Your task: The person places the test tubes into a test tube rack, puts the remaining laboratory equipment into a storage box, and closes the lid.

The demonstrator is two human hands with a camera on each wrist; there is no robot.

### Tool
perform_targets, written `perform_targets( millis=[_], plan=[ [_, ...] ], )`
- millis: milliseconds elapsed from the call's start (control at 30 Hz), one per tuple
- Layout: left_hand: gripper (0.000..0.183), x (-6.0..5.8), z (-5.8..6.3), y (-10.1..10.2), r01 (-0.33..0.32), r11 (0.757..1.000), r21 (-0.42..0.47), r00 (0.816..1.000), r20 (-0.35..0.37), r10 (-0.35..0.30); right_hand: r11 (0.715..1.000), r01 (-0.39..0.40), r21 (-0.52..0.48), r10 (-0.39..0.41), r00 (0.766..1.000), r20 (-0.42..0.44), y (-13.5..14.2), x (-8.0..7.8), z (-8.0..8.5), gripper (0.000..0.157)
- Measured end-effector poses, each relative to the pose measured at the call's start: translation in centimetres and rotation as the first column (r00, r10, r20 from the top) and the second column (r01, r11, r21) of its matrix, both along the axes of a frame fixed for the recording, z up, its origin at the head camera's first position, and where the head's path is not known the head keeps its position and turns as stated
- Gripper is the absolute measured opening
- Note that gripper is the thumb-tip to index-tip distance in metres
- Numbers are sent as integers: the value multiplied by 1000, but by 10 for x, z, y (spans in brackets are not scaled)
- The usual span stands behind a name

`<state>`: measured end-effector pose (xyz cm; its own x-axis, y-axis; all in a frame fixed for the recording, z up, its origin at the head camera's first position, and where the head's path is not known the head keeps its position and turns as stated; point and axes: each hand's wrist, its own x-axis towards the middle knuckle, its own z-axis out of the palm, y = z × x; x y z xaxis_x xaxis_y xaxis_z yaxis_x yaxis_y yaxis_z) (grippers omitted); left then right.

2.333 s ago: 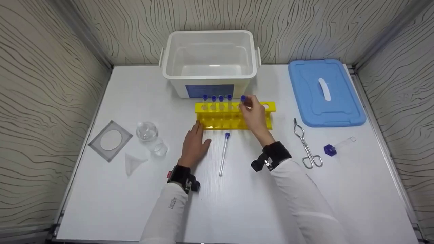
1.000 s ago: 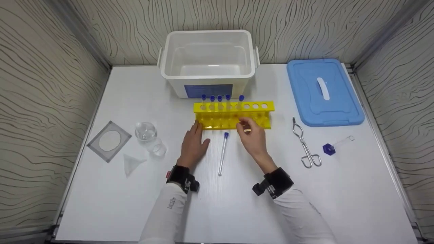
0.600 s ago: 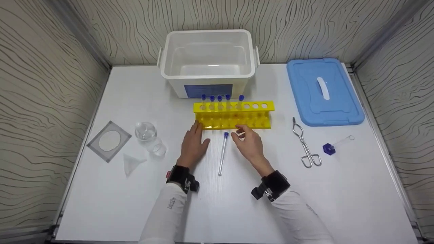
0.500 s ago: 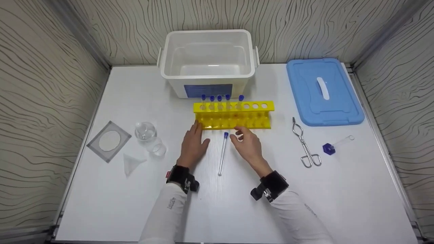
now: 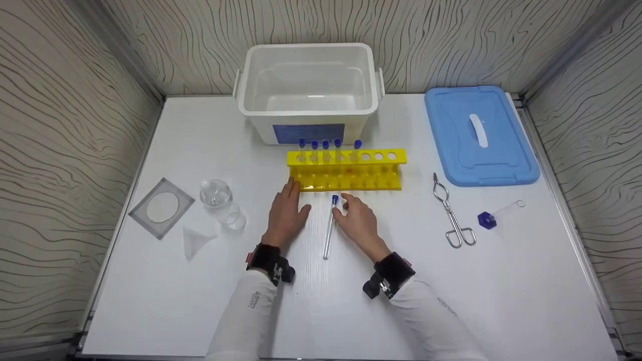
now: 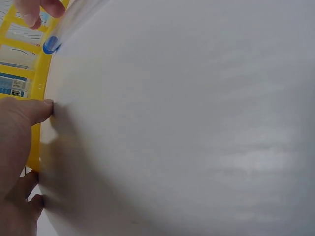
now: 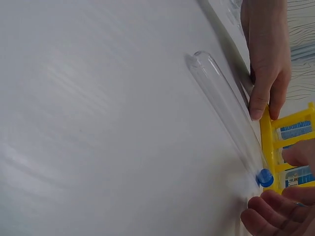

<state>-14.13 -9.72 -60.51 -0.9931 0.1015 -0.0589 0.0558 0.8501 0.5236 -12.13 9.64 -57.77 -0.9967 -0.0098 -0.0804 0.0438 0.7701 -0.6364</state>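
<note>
A clear test tube (image 5: 328,235) with a blue cap (image 7: 265,178) lies on the table, its capped end toward the yellow test tube rack (image 5: 346,177). My right hand (image 5: 357,220) is just right of the cap, thumb and loosely bent fingers apart around it, holding nothing. In the right wrist view the thumb and fingertips (image 7: 256,221) stand on either side of the cap. My left hand (image 5: 286,216) rests with its fingers straight against the rack's left front corner. Several capped tubes stand in the rack's holes, with a gap between two of them; the holes at its right end are vacant.
Behind the rack stands a white bin (image 5: 308,120). A blue lid (image 5: 484,165) lies at the back right, with metal tongs (image 5: 449,210) and a blue-based glass cylinder (image 5: 506,210) in front. At left are a wire gauze (image 5: 163,208), a flask (image 5: 215,194), a beaker (image 5: 235,220) and a funnel (image 5: 195,243).
My right hand has let go of a capped tube now standing in the rack, then drawn back toward me and leftward to the lying tube's cap. My left hand has stayed at the rack.
</note>
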Motion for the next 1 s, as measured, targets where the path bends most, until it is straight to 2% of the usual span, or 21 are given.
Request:
perform_targets(
  millis=[200,467,700,1000],
  plan=[
    [73,0,0,0,4,1000,-1,1000,-8,-4,1000,2,24,-2,1000,5,-7,0,-3,52],
    [73,0,1,0,4,1000,3,1000,5,-4,991,-34,126,40,998,-40,-15,3,-12,57],
    [74,0,0,1,-8,1000,2,1000,22,8,995,-8,96,8,1000,-8,-17,-1,-13,53],
    [73,0,0,0,-3,1000,-4,1000,18,3,995,-25,92,24,1000,16,-15,-2,-12,47]
  ],
)
